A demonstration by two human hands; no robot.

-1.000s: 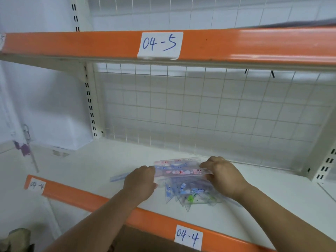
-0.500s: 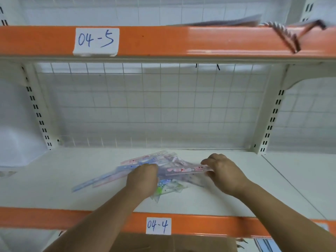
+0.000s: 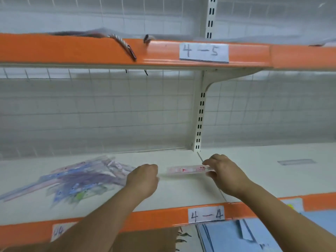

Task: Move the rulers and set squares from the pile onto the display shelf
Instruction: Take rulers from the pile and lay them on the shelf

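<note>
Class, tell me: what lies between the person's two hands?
In the head view, a pink ruler spans the gap: the right hand grips one end; the other end nears the left hand, whose grip cannot be told.

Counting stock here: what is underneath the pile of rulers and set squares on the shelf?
The cream shelf board shows around the pile. Its overlapping, blurred pieces cover whatever lies lower down; that cannot be seen.

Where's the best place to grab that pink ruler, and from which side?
Probably its right end, from the right: the pink ruler is long, thin and runs left to right, and the right hand pinches that end.
</note>
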